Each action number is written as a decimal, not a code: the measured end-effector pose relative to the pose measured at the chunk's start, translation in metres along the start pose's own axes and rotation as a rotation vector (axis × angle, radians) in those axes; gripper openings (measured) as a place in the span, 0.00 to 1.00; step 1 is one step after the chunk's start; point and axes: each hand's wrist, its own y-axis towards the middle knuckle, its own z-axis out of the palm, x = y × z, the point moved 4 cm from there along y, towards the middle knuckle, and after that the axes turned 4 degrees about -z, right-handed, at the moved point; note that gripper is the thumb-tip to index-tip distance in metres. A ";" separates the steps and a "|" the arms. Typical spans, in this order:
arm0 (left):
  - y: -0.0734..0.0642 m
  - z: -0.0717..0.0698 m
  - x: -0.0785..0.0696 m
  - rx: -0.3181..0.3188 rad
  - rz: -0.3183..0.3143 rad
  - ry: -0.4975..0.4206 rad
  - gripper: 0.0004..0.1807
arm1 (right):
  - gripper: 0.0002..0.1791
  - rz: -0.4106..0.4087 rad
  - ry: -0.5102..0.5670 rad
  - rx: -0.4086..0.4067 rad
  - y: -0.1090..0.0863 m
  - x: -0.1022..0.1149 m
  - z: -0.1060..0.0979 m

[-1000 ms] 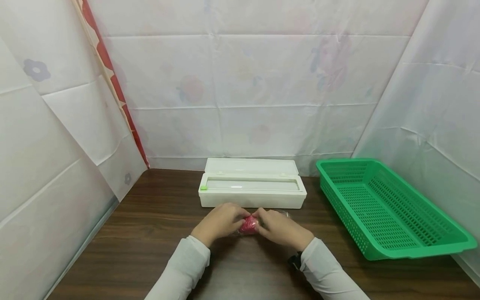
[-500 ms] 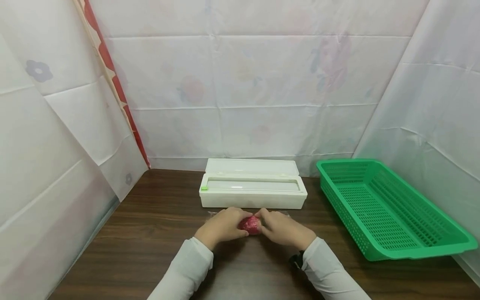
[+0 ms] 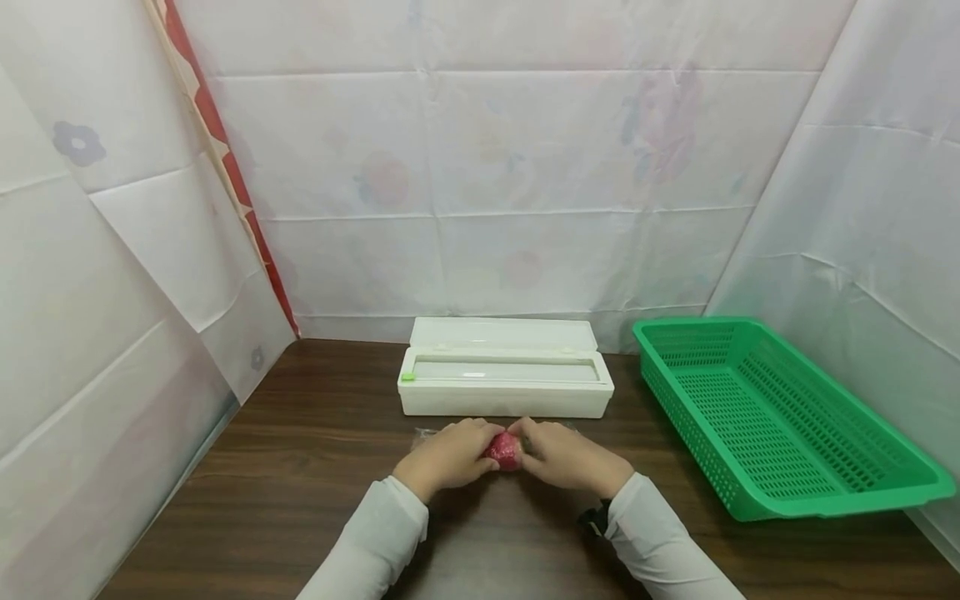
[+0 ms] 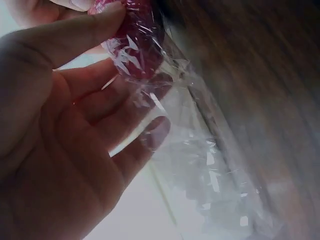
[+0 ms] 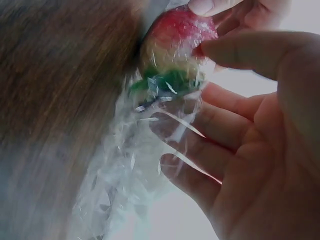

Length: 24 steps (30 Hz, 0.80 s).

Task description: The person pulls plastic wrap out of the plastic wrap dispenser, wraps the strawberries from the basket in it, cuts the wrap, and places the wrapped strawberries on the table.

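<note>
A red strawberry (image 3: pixel 506 451), pale near its green leaves in the right wrist view, is wrapped in clear cling film (image 5: pixel 135 165). My left hand (image 3: pixel 452 457) pinches its red end between thumb and fingers, while the other fingers lie spread along loose film (image 4: pixel 195 165). From the other side my right hand (image 3: pixel 568 457) grips the strawberry near its leafy end, thumb on the near face and fingers behind the film. The hands nearly meet over the fruit, just above or on the table; which of these I cannot tell. Film ends stick out past both hands.
Just behind the hands stands a white cling film dispenser (image 3: pixel 507 400), its lid (image 3: pixel 504 333) raised and a green slider (image 3: pixel 408 377) at its left end. A green plastic basket (image 3: pixel 780 507) stands to the right on the brown wooden table (image 3: pixel 300 500). White sheets (image 3: pixel 480 167) surround the table.
Both hands have shifted slightly right and towards me with the strawberry. More of its red side now shows between them, and film has come into view beyond the left hand.
</note>
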 end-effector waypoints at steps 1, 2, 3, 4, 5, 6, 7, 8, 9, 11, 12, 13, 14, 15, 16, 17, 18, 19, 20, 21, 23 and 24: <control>0.000 0.000 0.001 0.004 0.002 -0.016 0.23 | 0.18 0.001 0.000 0.001 0.000 0.000 0.000; -0.001 0.000 0.001 0.007 0.004 -0.031 0.23 | 0.20 0.006 -0.006 0.003 0.000 0.000 0.000; -0.001 0.000 0.002 0.009 0.008 -0.045 0.22 | 0.22 0.004 -0.012 -0.001 0.001 -0.001 0.000; -0.001 -0.001 0.002 0.006 0.014 -0.059 0.22 | 0.24 0.002 -0.017 -0.005 0.001 -0.001 0.000; -0.001 -0.001 0.003 -0.001 0.024 -0.065 0.22 | 0.26 -0.001 -0.029 -0.012 0.001 -0.001 0.000; -0.001 -0.002 0.003 -0.009 0.033 -0.069 0.22 | 0.27 -0.009 -0.041 -0.021 0.001 -0.001 -0.001; -0.001 -0.003 0.004 -0.015 0.038 -0.072 0.22 | 0.29 -0.015 -0.050 -0.031 0.001 -0.001 -0.001; -0.001 -0.004 0.004 -0.021 0.044 -0.077 0.22 | 0.30 -0.018 -0.060 -0.041 0.001 -0.001 -0.002; 0.000 -0.005 0.004 -0.026 0.048 -0.082 0.22 | 0.31 -0.021 -0.068 -0.049 0.001 -0.001 -0.002; 0.000 -0.007 0.004 -0.038 0.060 -0.089 0.22 | 0.33 -0.020 -0.087 -0.065 0.001 0.000 -0.004; 0.000 -0.008 0.004 -0.044 0.066 -0.095 0.22 | 0.33 -0.018 -0.093 -0.072 0.002 0.000 -0.004; -0.001 -0.009 0.004 -0.051 0.073 -0.101 0.21 | 0.34 -0.016 -0.103 -0.079 0.002 0.001 -0.005; -0.001 -0.010 0.004 -0.059 0.079 -0.109 0.21 | 0.34 -0.016 -0.114 -0.087 0.002 0.002 -0.005; -0.001 -0.011 0.004 -0.068 0.084 -0.117 0.22 | 0.35 -0.017 -0.125 -0.097 0.002 0.003 -0.006; -0.002 -0.013 0.004 -0.076 0.088 -0.124 0.22 | 0.35 -0.020 -0.137 -0.107 0.001 0.004 -0.006; -0.003 -0.014 0.004 -0.085 0.091 -0.133 0.22 | 0.35 -0.025 -0.152 -0.119 0.001 0.005 -0.006; -0.003 -0.015 0.004 -0.097 0.096 -0.141 0.23 | 0.35 -0.030 -0.170 -0.132 0.001 0.006 -0.007; -0.004 -0.017 0.004 -0.105 0.099 -0.151 0.23 | 0.35 -0.038 -0.187 -0.148 0.001 0.007 -0.008; -0.004 -0.019 0.004 -0.113 0.101 -0.159 0.24 | 0.36 -0.043 -0.199 -0.163 0.001 0.007 -0.009; -0.004 -0.021 0.004 -0.122 0.104 -0.161 0.24 | 0.36 -0.048 -0.211 -0.181 0.000 0.008 -0.010; -0.005 -0.025 0.003 -0.143 0.118 -0.167 0.25 | 0.36 -0.051 -0.239 -0.213 0.000 0.010 -0.012; -0.004 -0.027 0.003 -0.152 0.125 -0.171 0.25 | 0.36 -0.047 -0.250 -0.228 0.000 0.010 -0.013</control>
